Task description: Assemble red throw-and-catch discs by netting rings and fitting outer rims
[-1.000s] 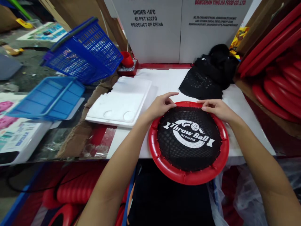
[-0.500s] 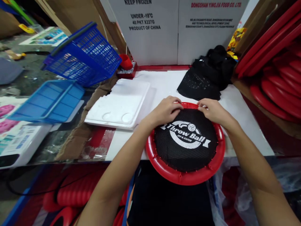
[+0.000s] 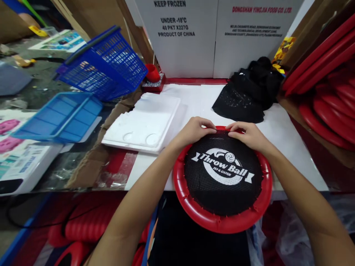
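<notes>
A round red plastic ring (image 3: 222, 226) overhangs the front edge of the worktable, with a black mesh net (image 3: 213, 197) printed "Throw Ball" across it. Small pegs along the ring's inner edge meet the net's border. At the far rim my left hand (image 3: 197, 130) is closed, thumb and fingers pinching the net's edge. Close beside it on the right, my right hand (image 3: 246, 135) pinches the same edge. Fingertips partly hide the far rim. Behind the ring lies a heap of black mesh nets (image 3: 246, 92).
A white foam slab (image 3: 141, 122) lies to the left. Beyond it are a tilted blue basket (image 3: 102, 66), a light blue tray (image 3: 59, 118) and a red cup (image 3: 152, 73). Red rings (image 3: 330, 107) are stacked at right; more red rings (image 3: 88, 225) lie below the table.
The net now reaches the far rim, where a gap showed red between my hands. Both hands have drawn closer together. The ring appears slightly lower and nearer to me.
</notes>
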Demonstrator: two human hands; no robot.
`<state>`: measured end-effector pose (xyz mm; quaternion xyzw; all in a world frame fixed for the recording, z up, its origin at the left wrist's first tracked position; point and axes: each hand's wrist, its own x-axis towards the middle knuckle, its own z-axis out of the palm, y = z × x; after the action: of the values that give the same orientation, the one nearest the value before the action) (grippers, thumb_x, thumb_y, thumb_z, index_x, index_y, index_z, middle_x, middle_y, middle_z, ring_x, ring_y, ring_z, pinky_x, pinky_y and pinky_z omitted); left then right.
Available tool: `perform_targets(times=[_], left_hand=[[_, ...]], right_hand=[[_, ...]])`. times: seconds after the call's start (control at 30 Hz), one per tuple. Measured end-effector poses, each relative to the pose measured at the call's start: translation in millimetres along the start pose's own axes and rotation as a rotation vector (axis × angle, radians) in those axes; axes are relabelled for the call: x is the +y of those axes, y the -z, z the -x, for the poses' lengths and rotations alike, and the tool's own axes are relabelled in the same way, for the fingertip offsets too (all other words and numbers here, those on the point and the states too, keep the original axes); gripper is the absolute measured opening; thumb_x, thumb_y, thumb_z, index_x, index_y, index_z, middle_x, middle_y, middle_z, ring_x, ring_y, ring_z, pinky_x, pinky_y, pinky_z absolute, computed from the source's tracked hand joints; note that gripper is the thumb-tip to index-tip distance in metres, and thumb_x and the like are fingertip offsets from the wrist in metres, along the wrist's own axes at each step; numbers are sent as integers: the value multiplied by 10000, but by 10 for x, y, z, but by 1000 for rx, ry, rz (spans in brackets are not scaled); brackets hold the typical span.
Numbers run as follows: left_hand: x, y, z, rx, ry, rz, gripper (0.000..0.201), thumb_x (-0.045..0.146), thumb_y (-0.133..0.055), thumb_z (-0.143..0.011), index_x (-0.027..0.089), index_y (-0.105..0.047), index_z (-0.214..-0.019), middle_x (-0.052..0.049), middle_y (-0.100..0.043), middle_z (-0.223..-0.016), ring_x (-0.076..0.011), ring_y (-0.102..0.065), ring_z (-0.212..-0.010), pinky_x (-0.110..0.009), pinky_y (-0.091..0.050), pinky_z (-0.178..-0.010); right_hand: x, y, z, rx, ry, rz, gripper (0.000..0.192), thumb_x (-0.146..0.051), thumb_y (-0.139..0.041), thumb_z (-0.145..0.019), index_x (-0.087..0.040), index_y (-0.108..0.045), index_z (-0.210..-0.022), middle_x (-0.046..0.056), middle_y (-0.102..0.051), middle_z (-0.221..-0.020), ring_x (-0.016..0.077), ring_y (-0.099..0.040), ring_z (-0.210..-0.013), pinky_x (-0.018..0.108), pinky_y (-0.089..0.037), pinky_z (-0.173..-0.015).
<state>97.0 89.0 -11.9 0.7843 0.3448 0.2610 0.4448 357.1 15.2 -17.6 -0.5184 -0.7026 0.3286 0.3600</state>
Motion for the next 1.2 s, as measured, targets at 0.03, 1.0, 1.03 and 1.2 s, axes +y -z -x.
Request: perform_targets(times=[0.03, 1.0, 1.03, 1.2], left_hand=[[-26, -4, -14, 18, 10, 31, 81, 248, -780, -880, 191, -836, -888, -54, -822, -920, -199, -734, -894, -355, -555, -888], [-192, 17, -68, -94, -15, -21, 148, 205, -722, -876, 157, -802, -992, -85, -824, -976, -201, -757, -905, -374, -596, -904], [-181, 3, -63, -73, -29, -73, 141, 194, -711, -878, 165, -803, -980, -80, -824, -972, -200, -756, -910, -374, -590, -908], [-116, 26, -26, -11, -21, -201, 145, 227, -717, -892, 184, -806, -998, -67, -818, -939, -193, -748, -877, -345, -567, -856]], right_hand=[[2, -1, -15, 22, -44, -31, 153, -363, -746, -898, -219, -757, -850, 64, -803, -1164, 264, -735, -1061, 449, -553, -1014], [-58, -259, -312, -48, 85, 229, 147, -193, -611, -944, -199, -701, -827, 74, -770, -1020, 225, -687, -951, 371, -502, -885], [-56, -274, -324, -41, 81, 267, 157, -172, -606, -936, -198, -694, -808, 74, -755, -983, 223, -674, -927, 368, -495, -865], [-25, -300, -364, -60, 29, 248, 143, -193, -616, -942, -199, -690, -820, 49, -722, -928, 200, -647, -872, 346, -483, -823]])
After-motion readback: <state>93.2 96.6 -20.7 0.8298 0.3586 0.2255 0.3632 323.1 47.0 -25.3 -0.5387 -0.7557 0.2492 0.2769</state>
